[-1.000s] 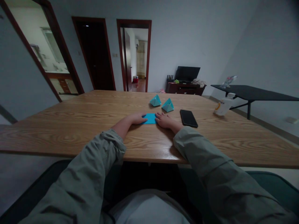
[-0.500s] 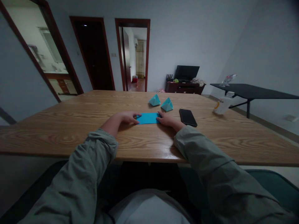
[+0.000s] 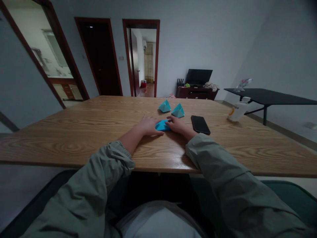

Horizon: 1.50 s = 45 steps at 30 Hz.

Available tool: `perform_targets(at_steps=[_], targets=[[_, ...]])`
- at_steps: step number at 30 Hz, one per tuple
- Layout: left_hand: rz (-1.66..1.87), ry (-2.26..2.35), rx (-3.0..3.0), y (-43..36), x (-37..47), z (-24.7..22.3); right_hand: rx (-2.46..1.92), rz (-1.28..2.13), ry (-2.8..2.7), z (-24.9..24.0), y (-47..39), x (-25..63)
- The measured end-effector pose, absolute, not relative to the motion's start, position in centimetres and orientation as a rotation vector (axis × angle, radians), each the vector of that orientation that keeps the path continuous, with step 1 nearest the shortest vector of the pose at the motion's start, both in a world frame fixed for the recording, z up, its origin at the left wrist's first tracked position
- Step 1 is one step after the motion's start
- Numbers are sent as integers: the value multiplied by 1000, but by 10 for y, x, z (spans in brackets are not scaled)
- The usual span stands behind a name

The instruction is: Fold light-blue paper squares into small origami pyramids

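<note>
A bright blue piece of folded paper (image 3: 162, 125) lies on the wooden table in front of me, partly covered by my hands. My left hand (image 3: 149, 126) has its fingers and thumb around the paper's left part, the thumb along the near edge. From the other side, my right hand (image 3: 177, 125) holds the right end down, fingertips on top. Beyond the hands stand two light blue folded-paper pyramids, a left one (image 3: 164, 106) and a right one (image 3: 178, 111). What lies under my left palm is hidden.
A black phone (image 3: 200, 124) lies just right of my right hand. Farther right is a whitish plastic bottle (image 3: 238, 111), tilted in view. Behind it stands a black table (image 3: 267, 96). The wooden table's front edge (image 3: 158, 171) runs below my forearms.
My left hand has slid right, towards my right hand, bringing the paper's left end with it. Less of the blue paper shows now. My right hand has stayed nearly in place.
</note>
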<state>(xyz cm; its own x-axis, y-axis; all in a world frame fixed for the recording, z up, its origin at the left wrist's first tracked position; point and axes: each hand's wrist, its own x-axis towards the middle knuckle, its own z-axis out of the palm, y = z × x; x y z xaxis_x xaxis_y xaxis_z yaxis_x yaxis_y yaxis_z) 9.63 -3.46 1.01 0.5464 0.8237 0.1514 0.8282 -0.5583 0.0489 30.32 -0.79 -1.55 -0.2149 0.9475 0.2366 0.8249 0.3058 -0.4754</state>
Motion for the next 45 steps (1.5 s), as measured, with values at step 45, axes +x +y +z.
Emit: perform_targets(at_steps=[45], targets=[[-1760, -2229, -2650, 24, 30, -11, -1428, 416, -1817, -16, -1, 312]])
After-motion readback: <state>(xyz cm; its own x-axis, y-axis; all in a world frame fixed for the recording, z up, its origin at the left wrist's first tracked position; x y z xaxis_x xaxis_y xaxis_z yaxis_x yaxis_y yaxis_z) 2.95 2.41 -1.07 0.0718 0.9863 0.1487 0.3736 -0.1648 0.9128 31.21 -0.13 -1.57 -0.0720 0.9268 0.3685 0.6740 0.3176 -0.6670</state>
